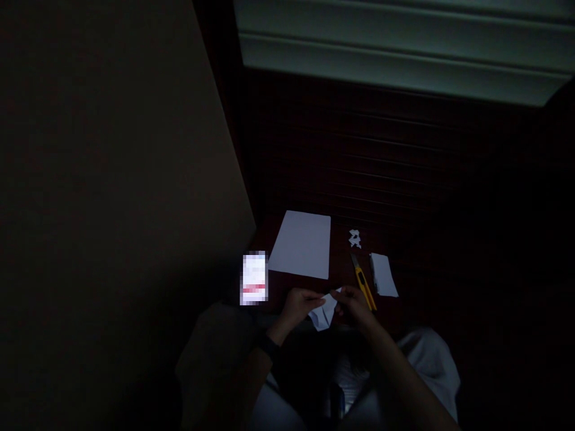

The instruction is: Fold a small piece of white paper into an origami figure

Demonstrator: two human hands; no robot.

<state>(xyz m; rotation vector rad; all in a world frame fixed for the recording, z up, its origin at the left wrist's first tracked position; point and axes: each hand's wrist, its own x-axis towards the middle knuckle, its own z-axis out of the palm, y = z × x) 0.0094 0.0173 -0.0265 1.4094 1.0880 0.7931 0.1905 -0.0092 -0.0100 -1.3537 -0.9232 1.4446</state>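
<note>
The left hand (300, 304) pinches the folded white paper (323, 315) between thumb and fingers at its upper left edge, and the right hand (354, 304) grips the same piece at its upper right corner, its fingers curled in. Between them the paper hangs tilted, its creased lower part pointing down toward the person's lap, at the near edge of the dark reddish surface (340, 260). A dark wristband (268, 345) circles the left wrist. Just beyond the right hand and to its right lies a yellow utility knife (365, 286), slanted, with its metal tip pointing away from the person. Right of the knife, near it but apart, sits a small stack of white paper (384, 275). Past the knife's tip lie small folded paper pieces (354, 238), close together; their exact shape is too small to tell. Beyond the left hand a large white sheet (302, 245) lies flat, and by its near left corner glows a pixelated bright rectangle (254, 278) with a red band, its details blurred out. Light-coloured trousers (433, 362) cover the person's knees below. A plain wall (126, 167) rises on the left, and pale horizontal slats (381, 51) cross the top of the dim view.
</note>
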